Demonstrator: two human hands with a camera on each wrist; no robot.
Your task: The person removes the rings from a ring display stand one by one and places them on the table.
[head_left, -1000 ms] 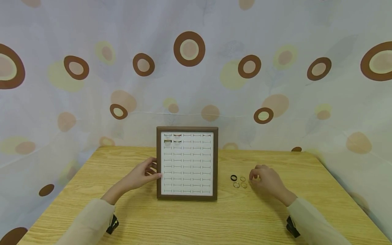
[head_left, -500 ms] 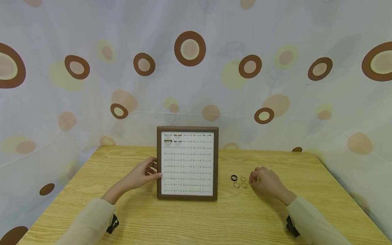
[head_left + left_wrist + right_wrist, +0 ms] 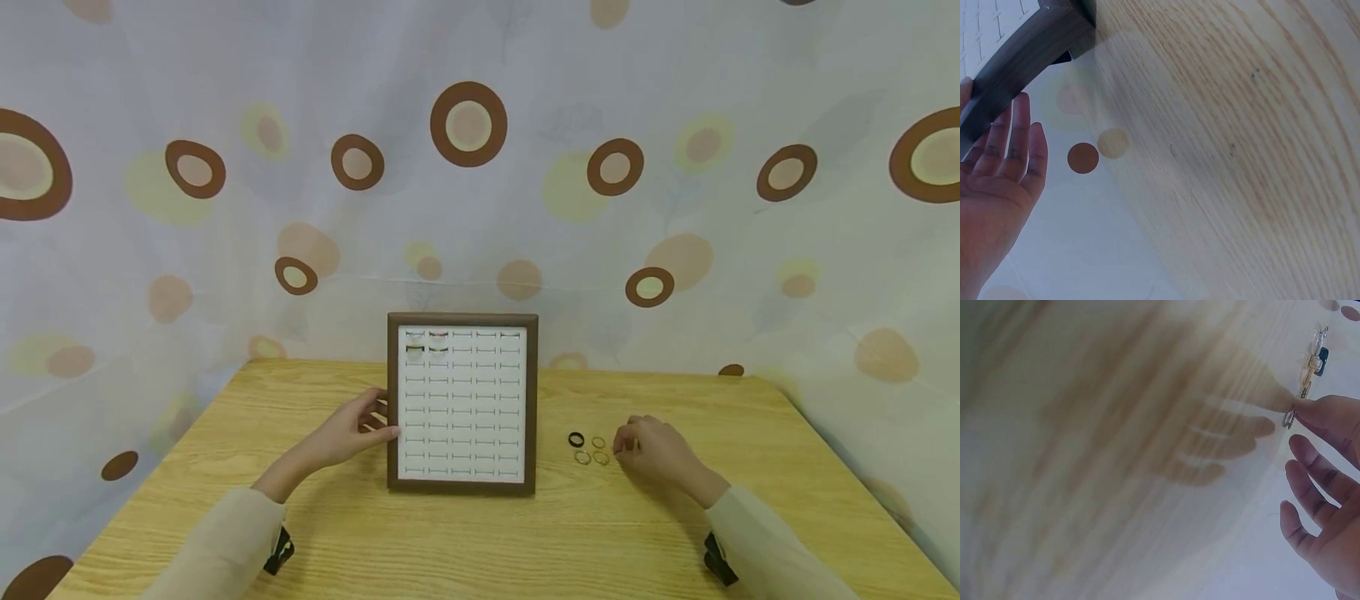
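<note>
A brown-framed ring tray point(image 3: 532, 400) with white slotted rows stands propped on the wooden table, with a few rings point(image 3: 426, 342) in its top-left slots. My left hand point(image 3: 365, 426) rests with straight fingers point(image 3: 1019, 134) against the tray's left frame point(image 3: 1019, 59). Right of the tray lie a black ring point(image 3: 576, 439) and three thin gold rings point(image 3: 592, 453). Just right of them, my right hand point(image 3: 643, 448) pinches another small ring point(image 3: 1288, 417) at the tip of its index finger point(image 3: 1325, 412). The thumb is hidden.
The wooden table point(image 3: 480, 542) ends at a rounded far edge close behind the tray. A pale curtain with brown circles point(image 3: 468, 123) hangs around three sides. Small black clips point(image 3: 279, 550) sit at both sleeves.
Both hands stay almost where they were. The right hand's fingertips have settled slightly lower beside the loose rings, and the view has shifted a little.
</note>
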